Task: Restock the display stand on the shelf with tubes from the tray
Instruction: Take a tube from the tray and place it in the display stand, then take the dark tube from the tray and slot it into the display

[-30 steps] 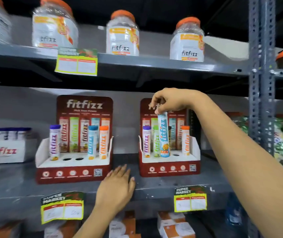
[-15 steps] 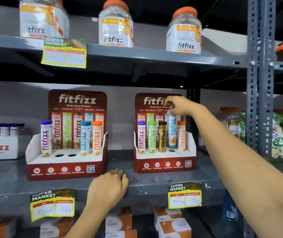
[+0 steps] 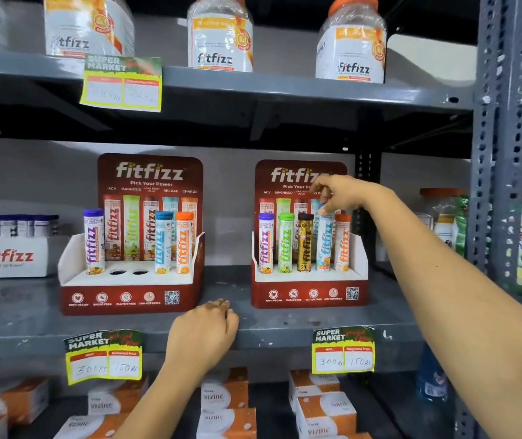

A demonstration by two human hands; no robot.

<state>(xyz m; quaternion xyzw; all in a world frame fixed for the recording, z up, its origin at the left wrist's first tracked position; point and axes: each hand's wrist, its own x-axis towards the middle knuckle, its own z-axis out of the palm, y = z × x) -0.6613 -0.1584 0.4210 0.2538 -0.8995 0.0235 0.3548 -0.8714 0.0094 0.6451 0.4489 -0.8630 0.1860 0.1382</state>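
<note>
Two red fitfizz display stands sit on the middle shelf (image 3: 285, 331). The right stand (image 3: 308, 297) holds purple, green, black, blue and orange tubes in a row. My right hand (image 3: 343, 194) reaches in from the right, and its fingertips pinch the cap of the blue tube (image 3: 325, 245), which stands upright in its slot. The left stand (image 3: 126, 301) holds a purple tube (image 3: 94, 242), two empty holes (image 3: 129, 272), then a blue and an orange tube. My left hand (image 3: 205, 332) rests on the shelf's front edge between the stands and holds nothing.
A white fitfizz tray (image 3: 19, 256) with dark-capped tubes stands at the far left of the shelf. Large orange-lidded jars (image 3: 220, 36) line the shelf above. Price tags hang on the shelf edges. A grey upright post (image 3: 500, 137) and green packets are at the right, and orange boxes lie below.
My right hand has lowered the blue tube into the fourth slot of the right stand. My left hand slid back from flat on the shelf to its front edge, fingers curling.
</note>
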